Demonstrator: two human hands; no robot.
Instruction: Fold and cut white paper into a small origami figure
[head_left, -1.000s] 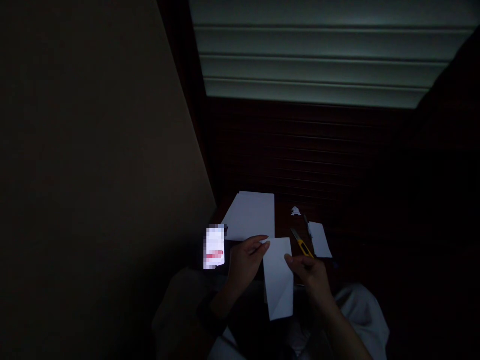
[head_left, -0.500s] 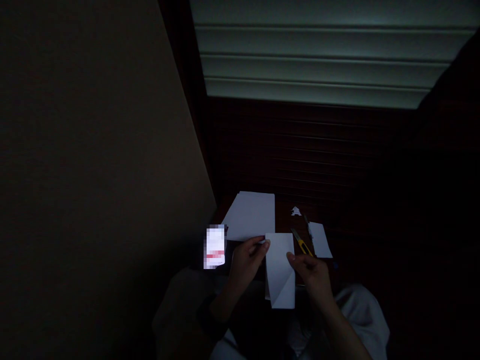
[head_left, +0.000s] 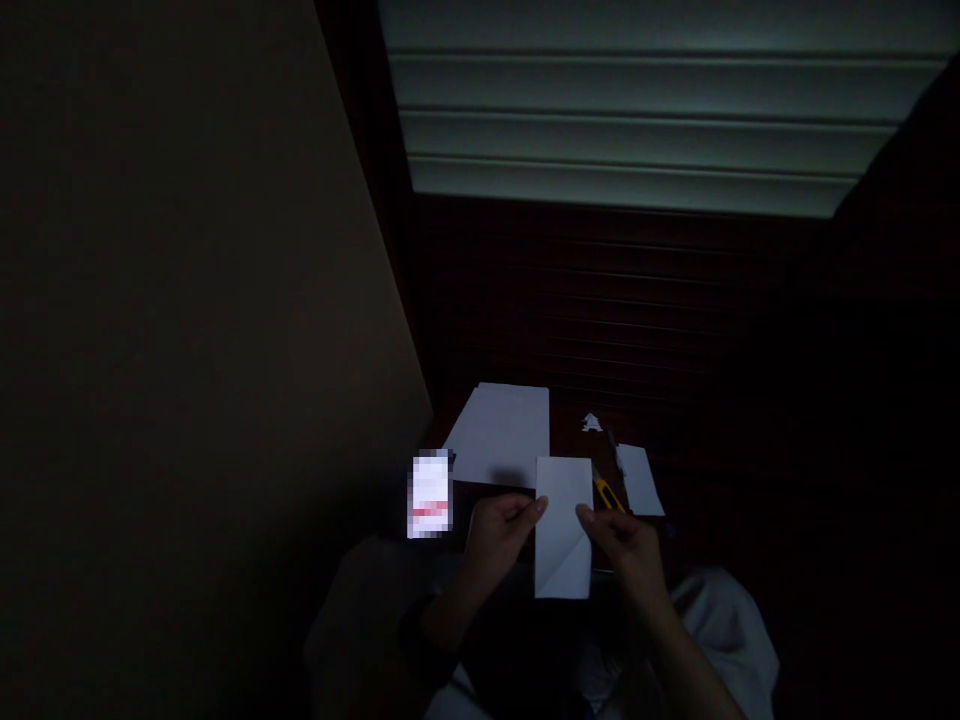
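Observation:
A folded white sheet of paper [head_left: 562,520] is held up over the near edge of the small table, with a diagonal crease across its lower part. My left hand [head_left: 501,535] pinches its left edge between thumb and fingers. On the opposite edge, my right hand [head_left: 630,548] grips it the same way, thumb on the front face. Just behind the paper's right edge lies a yellow utility knife [head_left: 609,492], its blade end partly covered by the sheet.
A stack of white paper [head_left: 506,430] lies at the table's back left. A lit, blurred-out screen [head_left: 430,495] glows at the left. Farther right are a small white paper cut-out [head_left: 592,423], a dark pen [head_left: 616,455] and a smaller white sheet [head_left: 641,480]. The room is dark.
The folded paper has shifted slightly up and right, and its loose lower-left layer no longer sticks out. My left hand has slid a little lower along its edge; my right hand has barely moved.

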